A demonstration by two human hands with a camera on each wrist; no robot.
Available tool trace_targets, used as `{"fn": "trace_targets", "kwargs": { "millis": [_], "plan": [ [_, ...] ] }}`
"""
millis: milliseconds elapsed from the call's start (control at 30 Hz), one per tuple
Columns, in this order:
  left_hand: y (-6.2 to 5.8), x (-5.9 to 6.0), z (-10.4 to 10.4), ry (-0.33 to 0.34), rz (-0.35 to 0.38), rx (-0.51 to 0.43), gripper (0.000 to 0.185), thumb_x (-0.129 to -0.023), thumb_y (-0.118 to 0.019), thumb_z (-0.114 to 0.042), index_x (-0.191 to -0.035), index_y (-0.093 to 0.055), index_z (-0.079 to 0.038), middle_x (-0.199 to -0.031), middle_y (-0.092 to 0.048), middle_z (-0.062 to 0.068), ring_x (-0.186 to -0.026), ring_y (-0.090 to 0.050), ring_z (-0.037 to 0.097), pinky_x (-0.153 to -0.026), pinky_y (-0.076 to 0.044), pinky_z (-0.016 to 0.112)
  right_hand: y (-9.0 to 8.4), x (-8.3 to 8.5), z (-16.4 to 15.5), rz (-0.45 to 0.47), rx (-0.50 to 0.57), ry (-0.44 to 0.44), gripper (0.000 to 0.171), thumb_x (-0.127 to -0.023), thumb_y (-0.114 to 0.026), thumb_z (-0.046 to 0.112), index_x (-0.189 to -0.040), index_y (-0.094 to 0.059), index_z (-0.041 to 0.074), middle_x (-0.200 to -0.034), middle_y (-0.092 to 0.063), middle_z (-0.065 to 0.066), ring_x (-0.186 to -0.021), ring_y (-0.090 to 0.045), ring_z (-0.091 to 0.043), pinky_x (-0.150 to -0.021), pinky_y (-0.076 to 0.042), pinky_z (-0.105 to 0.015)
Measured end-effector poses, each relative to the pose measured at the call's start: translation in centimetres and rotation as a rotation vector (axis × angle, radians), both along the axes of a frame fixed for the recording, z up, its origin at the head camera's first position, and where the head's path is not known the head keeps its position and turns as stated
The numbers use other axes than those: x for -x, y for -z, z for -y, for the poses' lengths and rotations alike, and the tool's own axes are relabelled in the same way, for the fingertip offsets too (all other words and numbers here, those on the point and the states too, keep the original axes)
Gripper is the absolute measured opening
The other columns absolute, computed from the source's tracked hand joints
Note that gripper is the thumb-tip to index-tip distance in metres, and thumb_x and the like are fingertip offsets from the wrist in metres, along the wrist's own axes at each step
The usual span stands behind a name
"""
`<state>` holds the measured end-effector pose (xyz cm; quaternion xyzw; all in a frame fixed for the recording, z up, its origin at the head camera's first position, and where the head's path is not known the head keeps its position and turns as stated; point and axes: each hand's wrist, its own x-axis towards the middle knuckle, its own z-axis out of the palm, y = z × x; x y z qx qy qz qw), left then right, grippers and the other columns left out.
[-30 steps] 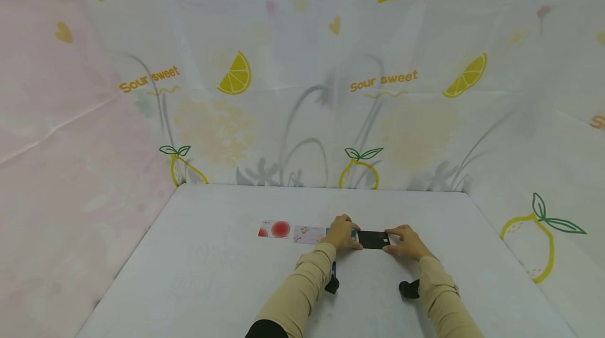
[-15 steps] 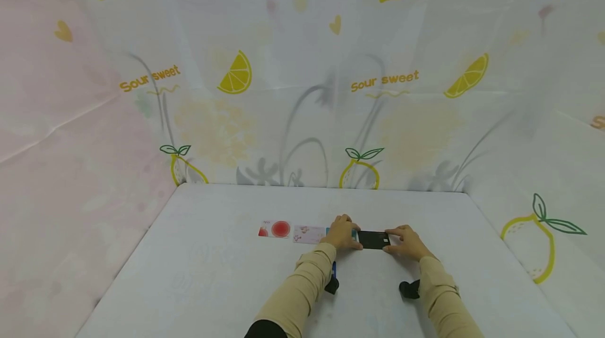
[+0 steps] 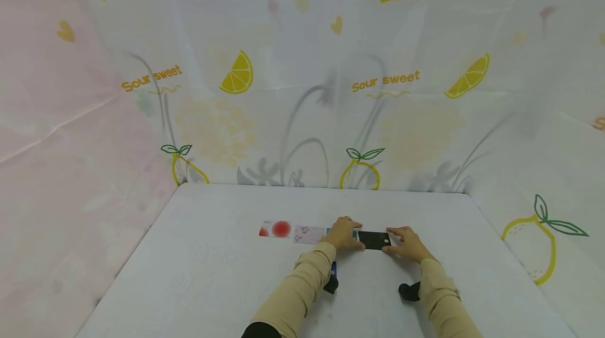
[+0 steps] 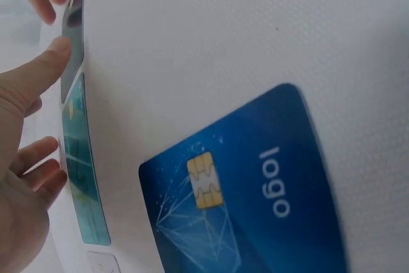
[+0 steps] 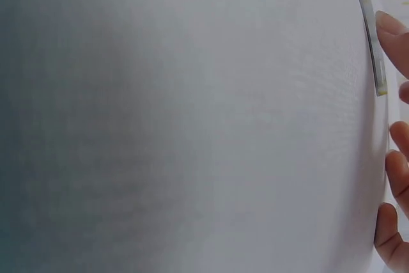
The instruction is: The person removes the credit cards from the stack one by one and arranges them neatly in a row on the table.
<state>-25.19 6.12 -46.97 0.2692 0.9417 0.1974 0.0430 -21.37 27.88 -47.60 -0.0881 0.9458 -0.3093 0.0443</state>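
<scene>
A black card [image 3: 373, 240] with a small pale chip lies flat on the white table, between both hands. At its left end, my left hand [image 3: 342, 233] has its thumb at the near corner and its index finger raised beyond the far edge. My right hand [image 3: 408, 243] spans the right end, thumb and index finger spread at the two corners. Under the left hand is a teal card [image 4: 83, 164], partly hidden in the head view. Nearer to me, below the left wrist, lies a blue card [image 4: 268, 151] printed "logo" with a gold chip.
Left of the teal card, a pale pink card [image 3: 307, 234] and a card with a red circle [image 3: 275, 229] continue the row. The white table [image 3: 198, 275] meets a lemon-patterned cloth [image 3: 302, 117] at the back and sides.
My left index finger has lifted and stretched to the right, off the black card's far edge. The right fingers have shifted very slightly; the cards stay in their row.
</scene>
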Motion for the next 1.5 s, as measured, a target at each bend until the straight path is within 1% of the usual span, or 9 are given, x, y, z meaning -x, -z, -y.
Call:
{"fn": "trace_targets", "kwargs": {
  "millis": [200,333,567,800,867,1100,1200,1433,1500],
  "plan": [
    [-0.2,-0.2,-0.1,0.023,-0.1,0.011,0.062,-0.072,-0.08,-0.038,-0.125,-0.062,-0.011,-0.115,-0.061,0.008,-0.109,-0.052,0.021,-0.095,-0.041,0.029,-0.4,-0.5,0.4,-0.02,0.039,0.011,0.066,-0.078,-0.077,0.027,-0.127,-0.051,-0.008,-0.115,-0.049,-0.031,-0.101,-0.053,-0.045,-0.082,-0.047,-0.054],
    [-0.1,-0.2,-0.1,0.011,-0.128,0.015,0.061,-0.073,-0.079,-0.038,-0.124,-0.062,-0.011,-0.115,-0.061,0.008,-0.108,-0.052,0.021,-0.094,-0.042,0.028,-0.5,-0.8,0.5,-0.024,0.057,0.03,0.064,-0.079,-0.076,0.026,-0.127,-0.051,-0.007,-0.115,-0.05,-0.03,-0.102,-0.054,-0.044,-0.082,-0.047,-0.053],
    [-0.1,-0.4,0.0,0.003,-0.094,-0.022,0.06,-0.073,-0.08,-0.038,-0.123,-0.062,-0.01,-0.116,-0.06,0.01,-0.109,-0.052,0.023,-0.095,-0.042,0.031,-0.7,-1.3,0.8,-0.059,0.061,0.054,0.059,-0.08,-0.074,0.024,-0.126,-0.052,-0.006,-0.114,-0.052,-0.03,-0.099,-0.055,-0.041,-0.08,-0.047,-0.051],
    [-0.6,-1.0,0.1,-0.003,-0.046,-0.076,0.06,-0.074,-0.079,-0.036,-0.124,-0.061,-0.009,-0.12,-0.059,0.011,-0.113,-0.051,0.024,-0.098,-0.04,0.032,-1.1,-2.1,1.4,-0.119,0.069,0.065,0.051,-0.082,-0.073,0.021,-0.122,-0.055,-0.006,-0.109,-0.057,-0.027,-0.095,-0.056,-0.039,-0.079,-0.048,-0.05],
    [-0.6,-1.2,0.2,0.002,-0.044,-0.088,0.059,-0.074,-0.078,-0.036,-0.124,-0.061,-0.009,-0.12,-0.059,0.011,-0.114,-0.051,0.024,-0.098,-0.041,0.033,-1.3,-2.3,1.5,-0.136,0.069,0.068,0.05,-0.082,-0.072,0.02,-0.121,-0.056,-0.005,-0.107,-0.058,-0.025,-0.094,-0.057,-0.038,-0.078,-0.048,-0.049],
    [-0.7,-1.8,0.4,0.031,-0.077,-0.142,0.058,-0.075,-0.078,-0.036,-0.123,-0.062,-0.006,-0.12,-0.059,0.012,-0.113,-0.053,0.025,-0.097,-0.042,0.032,-2.0,-3.0,2.3,-0.175,0.087,0.065,0.047,-0.083,-0.071,0.02,-0.121,-0.056,-0.005,-0.103,-0.06,-0.021,-0.092,-0.058,-0.036,-0.077,-0.049,-0.048],
    [-0.7,-2.0,0.6,0.037,-0.072,-0.171,0.057,-0.076,-0.077,-0.037,-0.122,-0.062,-0.007,-0.12,-0.06,0.011,-0.113,-0.053,0.024,-0.097,-0.043,0.032,-2.0,-3.2,2.6,-0.199,0.093,0.061,0.045,-0.083,-0.072,0.018,-0.118,-0.057,-0.005,-0.099,-0.062,-0.019,-0.09,-0.059,-0.034,-0.077,-0.049,-0.047],
    [-0.5,-2.7,1.4,0.042,-0.051,-0.234,0.055,-0.078,-0.076,-0.035,-0.121,-0.061,-0.005,-0.12,-0.059,0.011,-0.114,-0.052,0.024,-0.098,-0.043,0.033,-1.7,-3.4,3.3,-0.336,0.115,0.013,0.039,-0.078,-0.074,0.011,-0.11,-0.06,-0.007,-0.087,-0.063,-0.015,-0.079,-0.061,-0.03,-0.072,-0.05,-0.047],
    [-0.5,-2.9,1.6,0.037,-0.049,-0.244,0.054,-0.078,-0.076,-0.034,-0.121,-0.061,-0.005,-0.119,-0.059,0.01,-0.114,-0.052,0.024,-0.098,-0.043,0.034,-1.7,-3.4,3.4,-0.354,0.115,0.005,0.038,-0.078,-0.074,0.01,-0.108,-0.061,-0.007,-0.086,-0.063,-0.014,-0.077,-0.061,-0.029,-0.071,-0.05,-0.047]
  ]
}}
